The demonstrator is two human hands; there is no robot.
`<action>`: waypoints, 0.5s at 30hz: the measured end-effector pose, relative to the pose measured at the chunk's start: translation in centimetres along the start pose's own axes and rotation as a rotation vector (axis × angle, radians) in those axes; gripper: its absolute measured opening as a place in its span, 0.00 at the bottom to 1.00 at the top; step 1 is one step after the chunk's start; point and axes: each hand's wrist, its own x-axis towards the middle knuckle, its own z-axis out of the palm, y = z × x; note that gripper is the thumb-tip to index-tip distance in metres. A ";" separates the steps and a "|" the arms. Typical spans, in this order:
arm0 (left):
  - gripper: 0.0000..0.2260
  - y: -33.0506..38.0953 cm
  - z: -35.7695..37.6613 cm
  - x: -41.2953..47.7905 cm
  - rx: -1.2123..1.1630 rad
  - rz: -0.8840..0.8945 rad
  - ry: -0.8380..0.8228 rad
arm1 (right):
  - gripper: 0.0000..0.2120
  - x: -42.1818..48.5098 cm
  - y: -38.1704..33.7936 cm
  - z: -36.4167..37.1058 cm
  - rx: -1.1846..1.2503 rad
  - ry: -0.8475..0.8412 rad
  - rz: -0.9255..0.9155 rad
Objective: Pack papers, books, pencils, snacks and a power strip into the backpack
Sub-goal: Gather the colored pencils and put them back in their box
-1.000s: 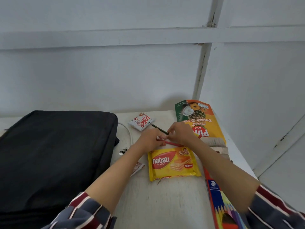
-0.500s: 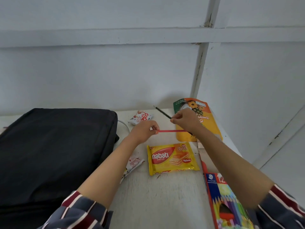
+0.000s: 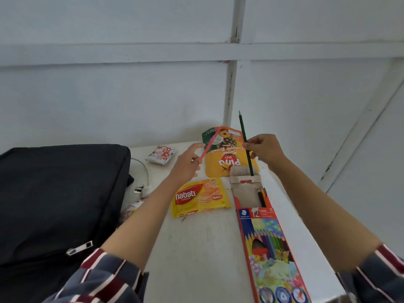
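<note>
Backpack (image 3: 54,193), black, lies flat on the left of the white table (image 3: 207,248), with a yellow wafer packet (image 3: 200,196) between it and the open coloured-pencil box (image 3: 269,248). The left hand (image 3: 188,165) pinches a pink pencil (image 3: 209,145) by its lower end. The right hand (image 3: 265,152) grips a dark green pencil (image 3: 243,132), point up, its lower end at the box's open flap.

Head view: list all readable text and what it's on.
"nabati WAFER": yellow wafer packet; its small red label is blurred.
"Pina", "Coconut Pineapple Biscuits", upside down: orange biscuit bag.
"12", "Luna": coloured-pencil box; fine print too small.
"POP": small white sachet; the rest is unreadable.
</note>
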 end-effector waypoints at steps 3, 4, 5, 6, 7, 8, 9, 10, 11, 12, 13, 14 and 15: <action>0.17 1.3 1.7 -0.2 -0.060 0.005 0.012 | 0.08 -0.9 2.1 -0.4 -0.031 -0.046 0.060; 0.17 1.6 2.3 -0.3 -0.068 0.007 0.008 | 0.09 -1.2 2.8 -0.4 -0.048 -0.061 0.075; 0.17 1.9 2.9 -0.5 -0.086 0.000 -0.003 | 0.09 -1.4 3.4 -0.4 -0.066 -0.074 0.084; 0.17 2.3 3.5 -0.6 -0.114 -0.012 -0.019 | 0.09 -1.6 4.1 -0.4 -0.085 -0.085 0.087; 0.17 2.6 4.1 -0.8 -0.148 -0.025 -0.034 | 0.09 -1.7 4.7 -0.4 -0.107 -0.096 0.084; 0.17 2.8 4.7 -1.1 -0.174 -0.038 -0.048 | 0.09 -1.9 5.2 -0.5 -0.133 -0.107 0.076; 0.18 3.0 5.2 -1.2 -0.190 -0.045 -0.061 | 0.10 -2.0 5.7 -0.5 -0.157 -0.117 0.064; 0.18 3.1 5.8 -1.3 -0.193 -0.046 -0.072 | 0.11 -2.1 6.0 -0.6 -0.179 -0.127 0.054; 0.18 3.1 6.3 -1.4 -0.189 -0.044 -0.079 | 0.12 -2.4 6.3 -0.6 -0.195 -0.138 0.047; 0.18 3.2 6.7 -1.5 -0.179 -0.040 -0.082 | 0.15 -2.6 6.6 -0.6 -0.208 -0.152 0.038; 0.18 3.2 7.1 -1.6 -0.168 -0.035 -0.084 | 0.17 -2.9 6.9 -0.7 -0.228 -0.170 0.020; 0.18 3.3 7.4 -1.7 -0.163 -0.033 -0.085 | 0.18 -3.1 7.3 -0.8 -0.277 -0.190 -0.017; 0.18 3.3 7.7 -1.7 -0.159 -0.031 -0.085 | 0.18 -3.3 7.5 -0.9 -0.353 -0.208 -0.065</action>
